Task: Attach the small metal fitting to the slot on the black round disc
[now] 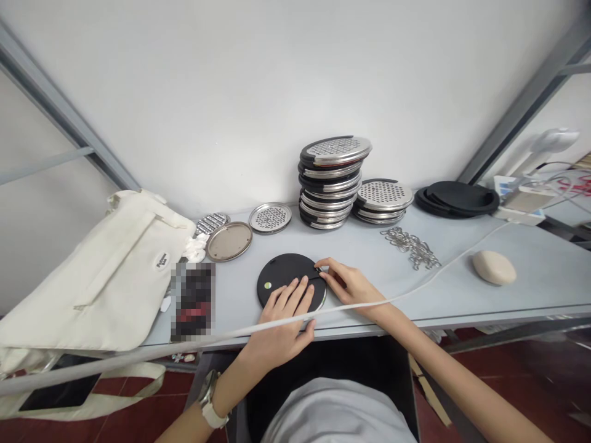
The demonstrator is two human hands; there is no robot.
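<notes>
White cable (138, 354) slants across nearest the camera, passing in front of the left wrist and on the near side of the black disc (277, 271). Beneath that disc spreads the grey worktop (545, 258). Left of the disc slumps a cream bag (115, 271); beyond it and to its right rises a tall stack of grater discs (327, 184), with a lower stack (383, 203) farther right. Metal loops (410, 246) lie heaped to the disc's right.

Being round, the disc shows no long axis. It lies directly under the left hand (286, 307), which rests palm down, fingers extended and slightly parted, pressing rather than grasping. At the disc's right edge, the right hand (348, 286) pinches a small dark piece (318, 269) between thumb and forefinger; whether that joins the disc, I cannot tell.
</notes>
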